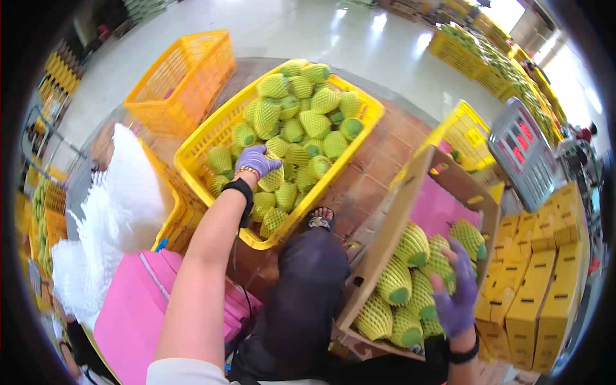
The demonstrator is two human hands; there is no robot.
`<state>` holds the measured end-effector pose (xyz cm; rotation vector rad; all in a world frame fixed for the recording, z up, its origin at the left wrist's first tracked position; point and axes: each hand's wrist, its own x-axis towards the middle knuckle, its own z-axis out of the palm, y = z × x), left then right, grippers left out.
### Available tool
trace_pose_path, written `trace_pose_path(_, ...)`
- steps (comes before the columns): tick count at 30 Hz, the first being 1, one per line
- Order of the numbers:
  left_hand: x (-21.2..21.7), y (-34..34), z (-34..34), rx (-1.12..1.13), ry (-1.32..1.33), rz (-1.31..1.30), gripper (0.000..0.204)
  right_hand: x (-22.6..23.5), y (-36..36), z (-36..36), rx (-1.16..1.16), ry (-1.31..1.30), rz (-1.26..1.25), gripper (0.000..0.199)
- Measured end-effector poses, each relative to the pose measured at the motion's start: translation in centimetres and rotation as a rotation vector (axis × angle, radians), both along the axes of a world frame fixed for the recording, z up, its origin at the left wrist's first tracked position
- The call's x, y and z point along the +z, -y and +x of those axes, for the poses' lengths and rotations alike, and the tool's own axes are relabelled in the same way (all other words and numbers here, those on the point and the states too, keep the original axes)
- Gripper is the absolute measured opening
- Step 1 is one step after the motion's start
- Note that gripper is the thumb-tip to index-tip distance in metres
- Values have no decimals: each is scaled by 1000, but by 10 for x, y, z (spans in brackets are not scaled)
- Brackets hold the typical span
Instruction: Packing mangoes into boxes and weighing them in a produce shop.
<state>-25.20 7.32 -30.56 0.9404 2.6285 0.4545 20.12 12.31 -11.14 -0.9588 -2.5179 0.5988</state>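
Note:
My left hand (258,161), in a purple fingerless glove, reaches into a yellow plastic crate (188,156) and is closed on a green mango in a foam net (272,179). Several more net-sleeved mangoes (314,123) are heaped around it. To the right, my right hand (459,292), gloved the same way, hovers over an open cardboard box (385,250) with its fingers apart and nothing in them. Net-sleeved mangoes (393,282) lie in rows in that box, beside a pink sheet (441,205) along its far part.
An orange crate (181,83) stands beyond the yellow one. White foam nets (119,192) pile up at left, above a pink padded thing (135,301). A digital scale (523,154) stands at right, near stacked yellow cartons (529,276). My leg (308,289) extends between crate and box.

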Motion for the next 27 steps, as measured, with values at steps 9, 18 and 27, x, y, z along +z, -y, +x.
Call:
trace_pose_path(9,-92,-1,17,-404,165,-594,63,-29,-3,38,-357,12,-371,34)
trace_pose_path(18,-166,-10,55,-758,221,-848,29,-29,-3,34,-242,280,-137,32)
trace_pose_path(27,-268,7,31,-1000,112,-1106,58,-39,-7,32,-254,205,-170,32)
